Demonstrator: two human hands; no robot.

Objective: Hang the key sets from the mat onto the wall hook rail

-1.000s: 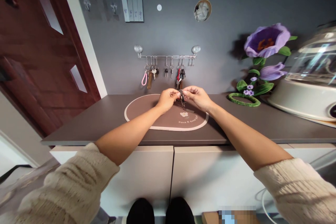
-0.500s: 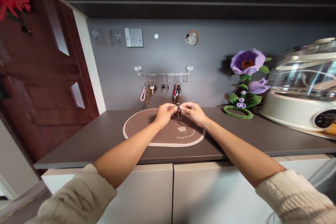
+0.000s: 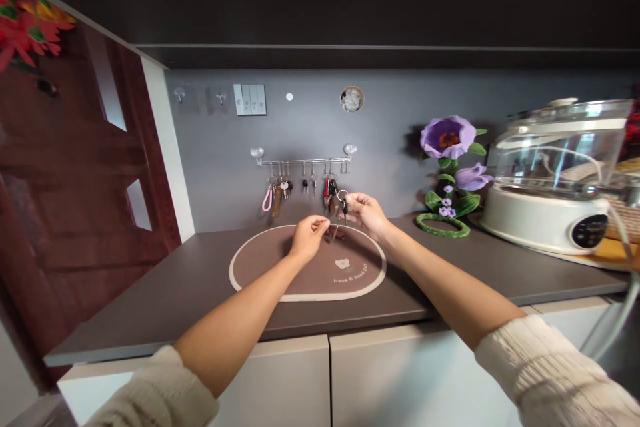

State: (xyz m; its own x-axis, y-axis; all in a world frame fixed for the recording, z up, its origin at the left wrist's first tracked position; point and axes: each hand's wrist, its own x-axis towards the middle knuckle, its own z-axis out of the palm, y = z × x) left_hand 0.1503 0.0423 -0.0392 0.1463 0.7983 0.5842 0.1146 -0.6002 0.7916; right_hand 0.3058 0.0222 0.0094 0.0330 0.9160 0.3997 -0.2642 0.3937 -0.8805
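Note:
In my right hand (image 3: 367, 213), thumb and fingers pinch a metal key ring (image 3: 343, 195) with dark keys (image 3: 344, 210) dangling from it. My left hand (image 3: 310, 238) is lower and to the left, its thumb and fingertips pressed together; whatever is in that pinch is too small to make out. Just right of the left fingertips, a thin silver and dark reddish item (image 3: 335, 233) shows over the far part of the brown oval mat (image 3: 265, 267). Behind the hands, several keys (image 3: 285, 187) hang from a clear hook rail (image 3: 305, 161) on the wall.
A purple plush flower (image 3: 449, 139) with a green ring base stands on the counter (image 3: 190, 280), right of the mat. Farther right is a white appliance with a clear cover (image 3: 540, 213). Wall switches (image 3: 250, 100) sit above the rail, and a dark cabinet (image 3: 320, 13) overhangs everything.
My hands, together on the key ring before, have moved apart. The right keeps the ring with its keys, while the left has dropped lower. The view has tilted upward a little.

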